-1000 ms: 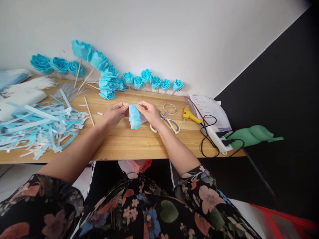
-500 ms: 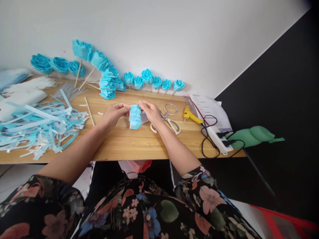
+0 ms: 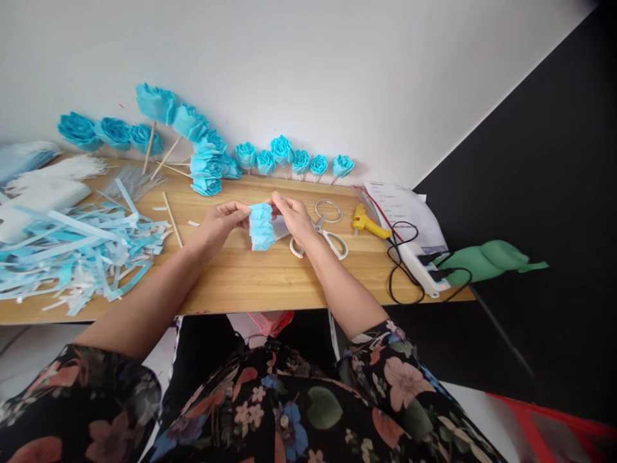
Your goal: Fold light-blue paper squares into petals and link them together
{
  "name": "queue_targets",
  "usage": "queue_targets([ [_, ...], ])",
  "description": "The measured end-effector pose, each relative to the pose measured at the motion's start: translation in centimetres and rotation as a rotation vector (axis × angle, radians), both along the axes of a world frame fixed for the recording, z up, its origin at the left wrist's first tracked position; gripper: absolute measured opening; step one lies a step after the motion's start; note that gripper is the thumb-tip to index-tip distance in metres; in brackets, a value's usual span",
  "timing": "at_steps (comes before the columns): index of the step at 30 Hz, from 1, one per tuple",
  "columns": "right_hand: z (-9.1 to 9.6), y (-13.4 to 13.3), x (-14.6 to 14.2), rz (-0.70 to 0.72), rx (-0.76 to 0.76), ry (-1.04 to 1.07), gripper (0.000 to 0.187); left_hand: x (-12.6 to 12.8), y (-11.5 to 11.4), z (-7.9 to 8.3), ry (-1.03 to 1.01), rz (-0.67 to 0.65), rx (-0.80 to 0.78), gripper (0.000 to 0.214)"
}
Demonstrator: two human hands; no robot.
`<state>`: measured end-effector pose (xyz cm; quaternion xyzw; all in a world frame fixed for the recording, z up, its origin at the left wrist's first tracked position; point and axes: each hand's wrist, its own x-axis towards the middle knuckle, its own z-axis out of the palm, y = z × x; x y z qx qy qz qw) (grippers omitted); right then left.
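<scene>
A short, light blue pleated paper strip [image 3: 261, 228] hangs over the middle of the table, its edge zigzagged. At its upper left, my left hand [image 3: 222, 220] pinches it between thumb and fingers. My right hand [image 3: 293, 213] is closed at the strip's upper right corner, fingertips together; the exact grip there is partly hidden. A pale, translucent piece [image 3: 280, 228] shows just below the right hand. White-handled scissors [image 3: 332, 244] lie under and beside my right wrist, with a clear ring of tape [image 3: 328, 211] behind them.
Blue paper flowers [image 3: 207, 167] on sticks lean along the wall. Cut paper strips [image 3: 87, 244] heap at the left, near a loose wooden stick [image 3: 172, 220]. A yellow glue gun [image 3: 369, 223], papers [image 3: 405, 209], a corded power strip [image 3: 419, 270] and a green balloon-like object [image 3: 486, 262] are at the right.
My right fingers have shifted slightly at the strip's upper corner. The strip stays in nearly the same place, and the camera view has moved a little.
</scene>
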<state>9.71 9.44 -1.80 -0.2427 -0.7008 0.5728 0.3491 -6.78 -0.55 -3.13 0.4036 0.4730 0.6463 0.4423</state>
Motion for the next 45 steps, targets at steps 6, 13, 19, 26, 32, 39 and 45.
queue_targets([
  [6, 0.65, -0.65, 0.11, 0.045, 0.029, -0.022, 0.048, 0.05, -0.13, 0.14, 0.043, -0.026, -0.002, 0.029],
  [13, 0.36, -0.21, 0.1, -0.008, 0.053, -0.08, 0.048, 0.29, -0.17, 0.27, 0.069, -0.043, -0.012, 0.033],
  [19, 0.52, -0.17, 0.3, 0.083, 0.002, -0.081, 0.05, -0.14, 0.12, -0.37, 0.039, -0.009, -0.019, 0.033],
  [26, 0.13, -0.09, 0.16, 0.039, 0.029, -0.111, 0.043, 0.29, 0.23, 0.14, -0.087, -0.014, -0.031, 0.043],
  [32, 0.71, -0.5, 0.21, 0.022, 0.125, -0.169, 0.044, 0.15, 0.02, -0.07, 0.036, -0.003, -0.056, 0.033],
  [39, 0.67, -0.37, 0.24, 0.039, 0.075, -0.145, 0.049, 0.0, 0.03, 0.06, 0.0, 0.021, -0.063, 0.028],
  [45, 0.68, -0.36, 0.18, 0.061, 0.033, -0.064, 0.047, 0.13, -0.03, 0.15, 0.057, 0.003, -0.064, 0.027],
])
